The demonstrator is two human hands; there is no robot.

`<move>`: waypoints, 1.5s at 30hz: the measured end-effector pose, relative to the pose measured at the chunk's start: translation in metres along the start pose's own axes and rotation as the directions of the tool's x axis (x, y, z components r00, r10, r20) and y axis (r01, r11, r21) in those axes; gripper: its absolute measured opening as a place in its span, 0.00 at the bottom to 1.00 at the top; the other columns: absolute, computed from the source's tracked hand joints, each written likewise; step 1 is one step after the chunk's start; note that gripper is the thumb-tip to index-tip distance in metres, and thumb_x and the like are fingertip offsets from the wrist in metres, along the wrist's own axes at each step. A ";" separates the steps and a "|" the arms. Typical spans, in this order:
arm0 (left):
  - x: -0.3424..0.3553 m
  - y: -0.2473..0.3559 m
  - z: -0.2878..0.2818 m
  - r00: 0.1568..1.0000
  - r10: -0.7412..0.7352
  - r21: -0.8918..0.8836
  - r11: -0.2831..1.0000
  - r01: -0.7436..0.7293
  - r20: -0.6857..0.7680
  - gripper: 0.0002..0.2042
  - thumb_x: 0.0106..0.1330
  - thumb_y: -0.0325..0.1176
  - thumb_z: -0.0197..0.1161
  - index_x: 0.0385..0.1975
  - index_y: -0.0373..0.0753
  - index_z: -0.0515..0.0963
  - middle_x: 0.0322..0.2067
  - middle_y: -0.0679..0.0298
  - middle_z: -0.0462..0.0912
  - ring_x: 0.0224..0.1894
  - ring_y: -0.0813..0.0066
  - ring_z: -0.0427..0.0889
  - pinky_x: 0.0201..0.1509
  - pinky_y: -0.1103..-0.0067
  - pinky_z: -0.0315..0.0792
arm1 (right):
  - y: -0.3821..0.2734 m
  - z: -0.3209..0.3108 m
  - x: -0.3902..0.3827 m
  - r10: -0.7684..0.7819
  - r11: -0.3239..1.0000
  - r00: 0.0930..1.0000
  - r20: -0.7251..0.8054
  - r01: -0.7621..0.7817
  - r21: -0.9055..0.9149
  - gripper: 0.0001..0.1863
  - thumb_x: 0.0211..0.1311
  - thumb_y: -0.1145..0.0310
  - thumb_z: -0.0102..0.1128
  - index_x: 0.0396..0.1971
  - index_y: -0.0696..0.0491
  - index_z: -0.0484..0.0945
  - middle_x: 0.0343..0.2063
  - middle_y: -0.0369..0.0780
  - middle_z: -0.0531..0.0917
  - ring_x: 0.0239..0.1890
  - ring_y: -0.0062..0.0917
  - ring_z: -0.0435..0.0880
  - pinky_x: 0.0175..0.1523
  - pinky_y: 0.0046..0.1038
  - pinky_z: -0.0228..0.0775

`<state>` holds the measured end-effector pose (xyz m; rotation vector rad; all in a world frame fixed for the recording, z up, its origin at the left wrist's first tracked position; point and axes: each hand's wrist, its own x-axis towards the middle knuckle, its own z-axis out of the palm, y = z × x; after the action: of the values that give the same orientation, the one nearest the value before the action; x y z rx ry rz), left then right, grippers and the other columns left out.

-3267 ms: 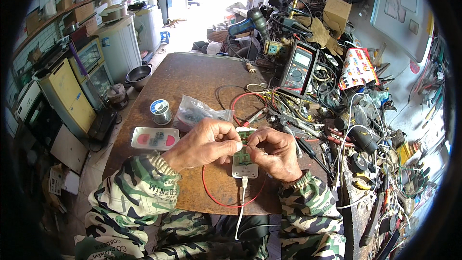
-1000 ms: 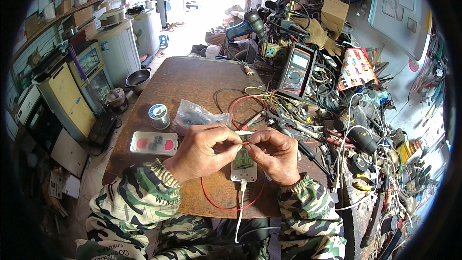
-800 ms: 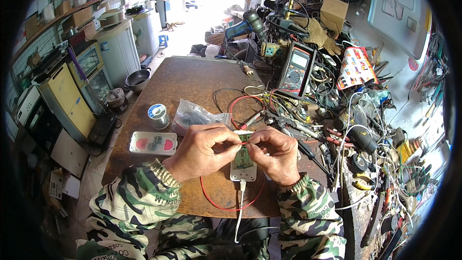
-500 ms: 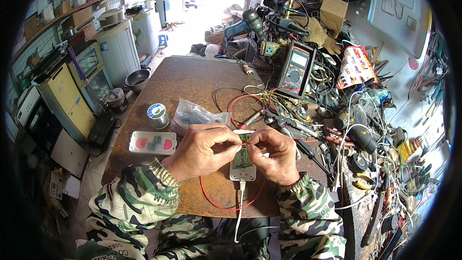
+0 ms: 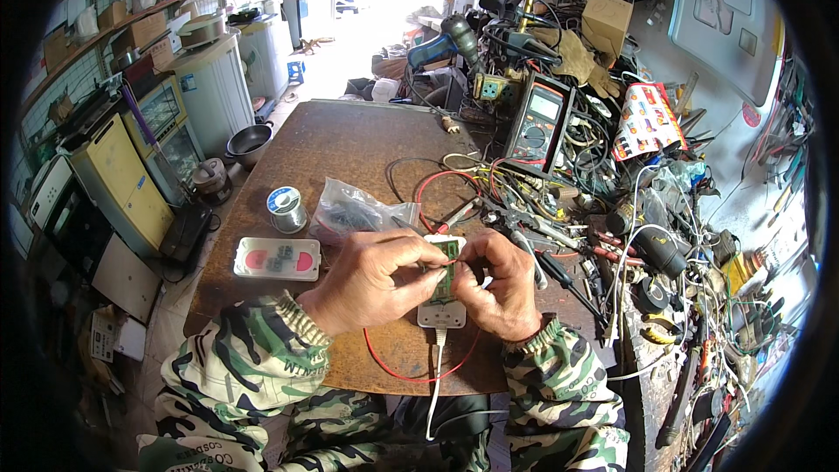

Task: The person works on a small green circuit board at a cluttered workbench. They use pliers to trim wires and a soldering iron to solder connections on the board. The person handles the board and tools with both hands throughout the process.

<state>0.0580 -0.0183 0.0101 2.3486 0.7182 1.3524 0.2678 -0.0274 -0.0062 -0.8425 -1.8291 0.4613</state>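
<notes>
Two hands (image 5: 371, 278) (image 5: 502, 288), fingers (image 5: 426, 251) pinching thin red piece (image 5: 452, 262) above green board (image 5: 444, 287), slightly further right than before

Held wire (image 5: 452, 262): red
Board (image 5: 444, 291): green
Case (image 5: 441, 318): off-white
Cord (image 5: 438, 360): white
Looped lead (image 5: 415, 381): red
Sleeves (image 5: 253, 350): camouflage, green, black, brown and cream
Lid (image 5: 278, 272): white, two pinkish-red patches
Spool (image 5: 287, 211): silvery, blue-and-white label
Table (image 5: 350, 144): brown
Wrapper (image 5: 647, 127): white, red-and-yellow print

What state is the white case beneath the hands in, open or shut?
Open: the green board inside the case lies exposed, with no cover over it.
</notes>
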 end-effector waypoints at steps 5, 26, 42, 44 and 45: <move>-0.002 0.006 0.008 0.996 0.088 0.089 0.992 -0.087 -0.016 0.13 0.58 0.22 0.70 0.44 0.33 0.83 0.41 0.52 0.87 0.42 0.55 0.89 0.43 0.70 0.84 | 0.003 0.006 -0.002 0.003 0.996 0.988 -0.154 -0.017 -0.090 0.05 0.56 0.75 0.64 0.30 0.57 0.76 0.21 0.33 0.77 0.23 0.14 0.72 0.28 0.21 0.66; -0.001 0.001 0.009 0.991 -0.137 -0.160 0.978 0.134 -0.005 0.08 0.65 0.23 0.69 0.42 0.30 0.84 0.35 0.60 0.88 0.36 0.76 0.87 0.39 0.81 0.81 | 0.003 0.008 -0.003 -0.058 0.994 0.987 -0.147 0.044 -0.098 0.09 0.54 0.76 0.68 0.33 0.55 0.77 0.24 0.39 0.78 0.22 0.24 0.78 0.27 0.26 0.70; -0.004 0.000 0.006 0.859 -0.487 -0.538 0.687 0.489 0.158 0.07 0.72 0.28 0.64 0.39 0.28 0.81 0.30 0.64 0.85 0.27 0.81 0.84 0.31 0.84 0.78 | -0.003 0.013 -0.003 -0.027 0.998 0.984 -0.177 0.037 0.052 0.05 0.58 0.79 0.69 0.35 0.59 0.84 0.29 0.43 0.85 0.32 0.29 0.86 0.39 0.28 0.77; -0.004 0.001 0.008 0.864 -0.482 -0.548 0.688 0.475 0.143 0.07 0.72 0.28 0.64 0.39 0.28 0.80 0.30 0.63 0.85 0.28 0.80 0.85 0.32 0.84 0.78 | -0.001 0.013 -0.005 0.040 0.993 0.985 -0.167 -0.020 0.117 0.06 0.59 0.78 0.70 0.36 0.60 0.85 0.31 0.43 0.87 0.34 0.28 0.87 0.41 0.27 0.78; -0.004 0.002 0.009 0.867 -0.479 -0.562 0.684 0.465 0.135 0.07 0.72 0.28 0.64 0.39 0.28 0.80 0.30 0.63 0.85 0.28 0.80 0.85 0.32 0.84 0.78 | 0.000 0.014 -0.006 0.065 0.988 0.984 -0.167 -0.039 0.151 0.06 0.59 0.78 0.70 0.36 0.60 0.85 0.32 0.43 0.87 0.34 0.28 0.87 0.41 0.27 0.78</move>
<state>0.0648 -0.0220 0.0038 1.5232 0.7230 1.1462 0.2567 -0.0309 -0.0154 -0.8049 -1.5983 0.5339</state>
